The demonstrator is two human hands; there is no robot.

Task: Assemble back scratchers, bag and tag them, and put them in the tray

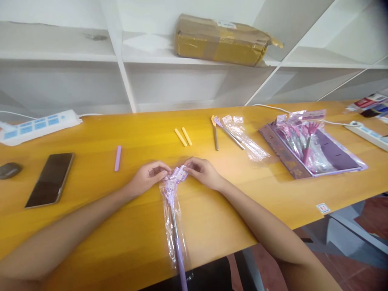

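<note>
A purple back scratcher [172,210] with a hand-shaped head and metal shaft lies inside or under a clear plastic bag [167,238], its handle reaching past the table's front edge. My left hand [148,176] pinches the bag's top at the left, close to the scratcher's head. My right hand [204,171] holds a small printed card [181,173] at the bag's top between thumb and finger. Whether the card is attached to the bag I cannot tell. Beyond my hands lie two yellow handle tubes [183,136], and a purple tube [118,158] rests to the left.
A yellow-headed scratcher [215,133], a purple-headed one [230,133] and clear bags [251,143] lie further back. On the right stands an open purple box [291,161] of packed scratchers. At left are a phone [50,180] and a power strip [41,127]. Shelves hold a taped parcel [222,40].
</note>
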